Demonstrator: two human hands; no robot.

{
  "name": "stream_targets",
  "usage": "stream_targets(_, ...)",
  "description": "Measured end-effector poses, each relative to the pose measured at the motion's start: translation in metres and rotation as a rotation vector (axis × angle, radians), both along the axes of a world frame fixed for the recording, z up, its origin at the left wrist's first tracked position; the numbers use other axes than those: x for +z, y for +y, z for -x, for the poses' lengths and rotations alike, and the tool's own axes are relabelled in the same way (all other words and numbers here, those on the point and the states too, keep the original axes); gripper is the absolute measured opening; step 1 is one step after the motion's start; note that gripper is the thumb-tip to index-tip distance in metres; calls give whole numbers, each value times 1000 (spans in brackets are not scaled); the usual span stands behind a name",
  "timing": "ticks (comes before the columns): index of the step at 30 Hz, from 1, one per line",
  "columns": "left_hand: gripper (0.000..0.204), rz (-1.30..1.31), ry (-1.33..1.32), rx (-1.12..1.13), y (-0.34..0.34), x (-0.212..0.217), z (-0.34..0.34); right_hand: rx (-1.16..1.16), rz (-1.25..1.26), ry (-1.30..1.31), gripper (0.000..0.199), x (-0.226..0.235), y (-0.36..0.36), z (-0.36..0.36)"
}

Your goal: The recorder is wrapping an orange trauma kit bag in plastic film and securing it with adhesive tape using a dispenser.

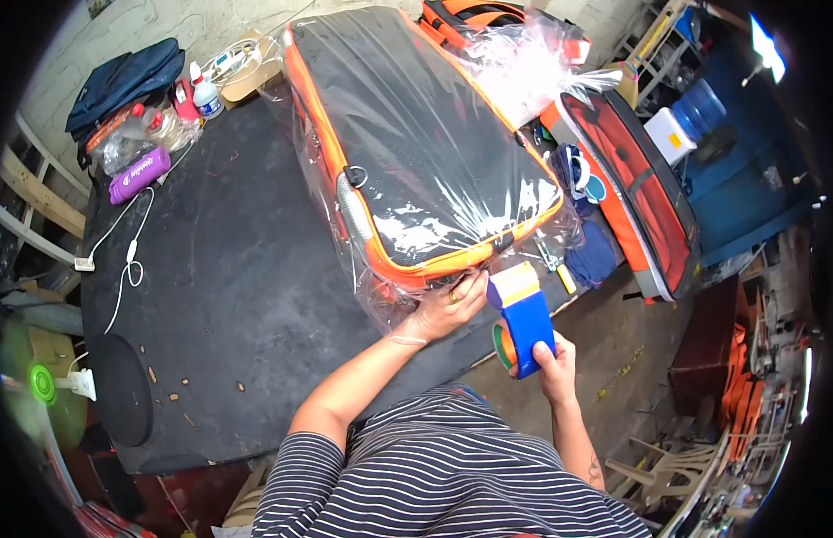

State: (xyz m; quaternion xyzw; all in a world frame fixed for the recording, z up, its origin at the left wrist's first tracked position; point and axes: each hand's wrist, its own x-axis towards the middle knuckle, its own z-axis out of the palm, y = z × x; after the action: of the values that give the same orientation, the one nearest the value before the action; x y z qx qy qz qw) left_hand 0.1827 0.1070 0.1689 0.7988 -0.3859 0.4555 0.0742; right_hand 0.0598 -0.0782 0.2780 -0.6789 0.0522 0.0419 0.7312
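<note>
A large black bag with orange piping point(434, 134) lies on the dark table, wrapped in a clear plastic cover point(387, 305). At the near end of the bag, my left hand point(448, 308) is closed on the gathered edge of that cover; part of its fingers is hidden at the bag's underside. My right hand point(556, 363) grips a blue tape dispenser point(528, 332) just off the table's near right edge. Its yellow and white head points up toward the bag's near corner, close to my left fingertips. A roll of tape point(503, 348) shows at its left side.
Beside the wrapped bag on the right stands another orange and black bag point(627, 197). A yellow-handled tool point(564, 276) and dark cloth point(596, 255) lie nearby. Far left hold a purple pouch point(140, 176), a spray bottle point(204, 93) and a white cable point(129, 262).
</note>
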Motion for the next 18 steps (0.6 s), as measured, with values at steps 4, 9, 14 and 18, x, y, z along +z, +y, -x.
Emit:
stream_targets(4,23,13,-55,-36,-13,-6,14,-34,7,19,44,-1,-14,28)
stream_targets(9,30,-80,-82,-39,-36,3,42,-81,74,57,57,6,-40,70)
stream_targets(14,30,-278,-168,-39,-56,26,78,-100,-1,114,43,5,-72,111)
stream_targets(18,33,-225,-47,-18,-64,9,116,-76,62,86,37,-16,-101,144)
